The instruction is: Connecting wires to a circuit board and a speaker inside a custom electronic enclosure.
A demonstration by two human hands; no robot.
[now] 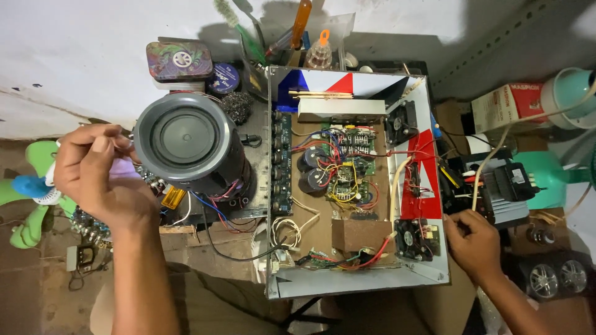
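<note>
Grey-rimmed, the round speaker (186, 138) stood upright just right of the left hand (99, 174), whose fingers curled around a pale cloth (124, 169), while the right hand (473, 242) pinched a cream cable (490, 162) beside the open amplifier chassis (357, 282).

A grey-rimmed black speaker (186, 138), a red, white and blue chassis (428, 155), a green fan (28, 186).

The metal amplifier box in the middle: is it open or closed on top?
Open. The metal amplifier box has no cover on top; its circuit boards, wires and two small fans are exposed.
</note>
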